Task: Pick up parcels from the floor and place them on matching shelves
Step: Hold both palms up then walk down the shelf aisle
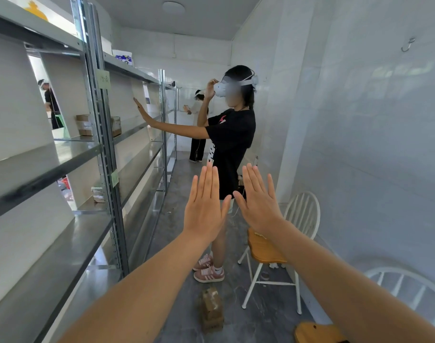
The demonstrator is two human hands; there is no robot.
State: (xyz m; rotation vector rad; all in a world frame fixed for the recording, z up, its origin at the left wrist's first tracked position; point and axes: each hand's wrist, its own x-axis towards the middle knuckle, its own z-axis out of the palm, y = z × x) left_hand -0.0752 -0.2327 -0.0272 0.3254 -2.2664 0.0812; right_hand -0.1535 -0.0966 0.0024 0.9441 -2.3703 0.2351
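Lying on the grey floor (261, 320), a small brown taped parcel (211, 309) stands on end between the foot of the metal shelves (63, 243) and the legs of a white chair (268, 251) with a wooden seat, well below both hands and touched by neither. Both arms reach straight forward at about chest height. The left hand (204, 209) and right hand (259, 206) are raised with their backs to the camera, fingers (209, 181) straight, close together and pointing up, thumbs angled inward and nearly meeting; they hold nothing. More brown parcels (84, 125) sit stacked on a middle shelf at the left, near its front edge. Beyond the hands, a person (231, 144) in a black shirt and a white headset faces the shelves.
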